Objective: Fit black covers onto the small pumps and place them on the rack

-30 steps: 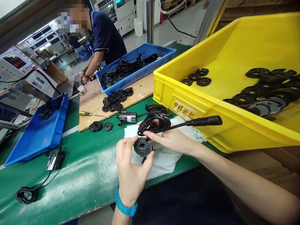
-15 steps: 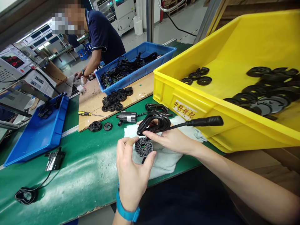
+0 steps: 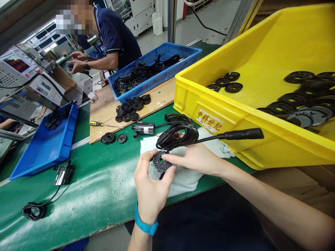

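My left hand [image 3: 151, 186] pinches a round black slotted disc [image 3: 159, 161] over a white cloth [image 3: 183, 176] on the green mat. My right hand [image 3: 195, 157] is closed on a coiled black cable [image 3: 178, 136], and its fingertips touch the disc. The cable's plug end [image 3: 244, 134] sticks out to the right, across the front of the yellow bin.
A yellow bin [image 3: 222, 115] of black discs stands at the right. A small pump [image 3: 143, 129], a screwdriver [image 3: 96, 123] and loose discs [image 3: 131, 106] lie behind the cloth. Blue trays [image 3: 42, 146] sit at the left and far centre. Another pump [image 3: 62, 174] lies at the left. A co-worker [image 3: 115, 33] stands at the back.
My right fingertips have moved down onto the disc. The view has shifted slightly. The co-worker has raised both hands from the bench toward the left.
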A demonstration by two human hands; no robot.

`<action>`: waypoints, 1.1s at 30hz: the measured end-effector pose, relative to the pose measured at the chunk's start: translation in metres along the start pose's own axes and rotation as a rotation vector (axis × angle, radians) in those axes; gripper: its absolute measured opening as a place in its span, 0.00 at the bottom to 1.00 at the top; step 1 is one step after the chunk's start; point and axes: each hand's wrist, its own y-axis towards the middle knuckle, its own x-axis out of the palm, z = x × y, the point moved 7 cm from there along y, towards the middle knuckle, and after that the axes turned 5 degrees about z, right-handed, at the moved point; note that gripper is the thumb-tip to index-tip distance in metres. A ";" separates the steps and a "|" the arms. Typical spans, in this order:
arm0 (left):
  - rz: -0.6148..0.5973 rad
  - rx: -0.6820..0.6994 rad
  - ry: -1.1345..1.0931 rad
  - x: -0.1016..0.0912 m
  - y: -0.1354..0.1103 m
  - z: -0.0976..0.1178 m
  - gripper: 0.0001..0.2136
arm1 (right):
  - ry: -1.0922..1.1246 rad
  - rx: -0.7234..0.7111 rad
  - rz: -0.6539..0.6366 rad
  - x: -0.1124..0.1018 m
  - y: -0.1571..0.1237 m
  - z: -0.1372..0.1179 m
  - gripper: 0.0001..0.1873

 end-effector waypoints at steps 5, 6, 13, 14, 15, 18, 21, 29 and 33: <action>0.010 -0.019 -0.079 0.004 -0.003 -0.006 0.19 | 0.237 0.020 0.005 0.009 -0.005 0.002 0.23; 0.007 -0.020 -0.096 0.005 -0.004 -0.008 0.19 | 0.296 0.030 -0.002 0.011 -0.005 0.003 0.23; 0.035 -0.114 -0.372 0.019 -0.011 -0.033 0.15 | 0.395 0.028 -0.009 0.017 -0.004 0.005 0.24; 0.046 -0.160 -0.434 0.022 -0.011 -0.038 0.14 | 0.410 0.025 -0.010 0.017 -0.004 0.005 0.25; 0.058 -0.210 -0.492 0.026 -0.012 -0.043 0.13 | 0.421 0.021 -0.011 0.018 -0.004 0.005 0.25; 0.096 -0.307 -0.603 0.036 -0.015 -0.054 0.12 | 0.438 0.012 -0.024 0.020 -0.003 0.004 0.27; 0.110 -0.306 -0.640 0.042 -0.015 -0.054 0.14 | 0.464 0.005 -0.046 0.020 -0.003 0.004 0.28; 0.053 -0.320 -0.738 0.047 -0.009 -0.048 0.17 | 0.544 0.016 -0.061 0.023 0.001 0.009 0.24; -0.078 -0.254 -0.658 0.047 -0.007 -0.042 0.25 | 0.620 0.053 -0.044 0.023 0.001 0.013 0.23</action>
